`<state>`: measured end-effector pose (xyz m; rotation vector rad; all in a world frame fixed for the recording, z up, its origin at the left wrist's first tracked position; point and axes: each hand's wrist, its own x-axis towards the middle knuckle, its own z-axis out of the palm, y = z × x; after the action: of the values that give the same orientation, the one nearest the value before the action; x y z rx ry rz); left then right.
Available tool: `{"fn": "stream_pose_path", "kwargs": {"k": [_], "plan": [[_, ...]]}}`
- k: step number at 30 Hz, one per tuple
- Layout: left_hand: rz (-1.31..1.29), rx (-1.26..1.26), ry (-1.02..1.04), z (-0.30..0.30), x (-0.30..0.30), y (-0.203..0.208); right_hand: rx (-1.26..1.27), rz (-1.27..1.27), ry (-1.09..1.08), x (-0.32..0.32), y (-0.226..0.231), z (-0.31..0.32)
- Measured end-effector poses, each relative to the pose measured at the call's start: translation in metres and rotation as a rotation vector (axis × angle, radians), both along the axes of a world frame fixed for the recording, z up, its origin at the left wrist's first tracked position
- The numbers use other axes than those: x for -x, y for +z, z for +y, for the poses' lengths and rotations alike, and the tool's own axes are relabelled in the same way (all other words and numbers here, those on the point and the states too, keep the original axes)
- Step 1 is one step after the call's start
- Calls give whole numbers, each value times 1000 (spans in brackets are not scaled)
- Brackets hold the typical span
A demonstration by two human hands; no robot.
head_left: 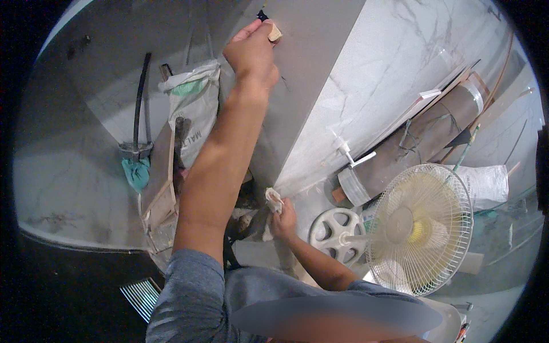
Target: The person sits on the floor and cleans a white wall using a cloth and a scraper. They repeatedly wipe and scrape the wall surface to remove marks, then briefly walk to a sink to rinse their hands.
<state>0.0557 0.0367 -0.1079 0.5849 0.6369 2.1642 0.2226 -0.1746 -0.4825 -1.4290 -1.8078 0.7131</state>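
Note:
My left hand (250, 48) is raised high against the grey wall panel (309, 51), with its fingers closed. In it is a small tool with a beige, wood-like block (275, 31) at one side and a black end (262, 15) against the panel. The fingers hide most of this tool, so its kind does not show. Lower down, my right hand (284, 220) grips a crumpled whitish cloth (274, 200), beside the lower corner where the grey panel meets the white marbled wall (372, 74).
A pedestal fan (420, 228) with its white base (338, 234) stands close at right. Behind it lean a large brown roll (400, 148) and thin boards. At left are a white sack (194, 120), a wooden board (157, 183) and a black rod (140, 103) with teal cloth.

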Motion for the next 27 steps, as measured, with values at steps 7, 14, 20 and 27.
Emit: {"fn": "stream_pose_path", "kwargs": {"k": [7,14,20,27], "plan": [[52,-1,-39,2,12,17,44,19,-7,3,-3,1],[99,-44,-46,34,35,10,20,9,11,12,3,-1],[81,-117,-32,64,41,43,72,-44,10,11,-5,2],[70,-37,-36,1,8,4,-5,40,10,7,1,0]]}}
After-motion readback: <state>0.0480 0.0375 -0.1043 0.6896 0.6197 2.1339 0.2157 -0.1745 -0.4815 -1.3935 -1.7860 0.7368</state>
